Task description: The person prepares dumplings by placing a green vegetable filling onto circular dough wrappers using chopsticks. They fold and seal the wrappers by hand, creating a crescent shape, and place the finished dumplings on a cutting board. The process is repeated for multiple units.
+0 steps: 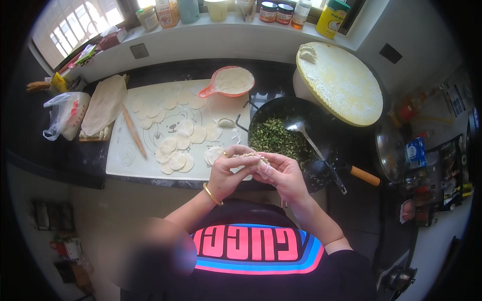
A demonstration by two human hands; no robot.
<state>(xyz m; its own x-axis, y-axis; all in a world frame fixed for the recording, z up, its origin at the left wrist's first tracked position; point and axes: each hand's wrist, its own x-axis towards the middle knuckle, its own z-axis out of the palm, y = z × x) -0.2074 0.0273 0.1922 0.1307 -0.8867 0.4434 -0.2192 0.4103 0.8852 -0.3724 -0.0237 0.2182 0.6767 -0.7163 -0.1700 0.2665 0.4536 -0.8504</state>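
Observation:
Both hands meet over the near edge of the counter, fingers closed around one dumpling point(257, 159), its pale dough edge pinched between them. My left hand point(230, 169), with a gold bangle at the wrist, grips it from the left. From the right, my right hand point(285, 176) presses its thumb and fingers on the dough; the fingers partly hide the dumpling. Just beyond is a black wok point(315, 150) of chopped green filling point(271, 136), with a metal spoon point(297, 127) resting in it. Several round dough wrappers point(176, 161) lie on a white mat point(118, 145), beside another folded dumpling point(225, 122).
A wooden rolling pin point(134, 132) lies on the mat's left side, near a dough sheet point(104, 103). Behind stands a red scoop of flour point(233, 81). A round yellow tray point(346, 83) holds dumplings point(307, 54) at far right. The wok's wooden handle point(365, 175) sticks out rightward.

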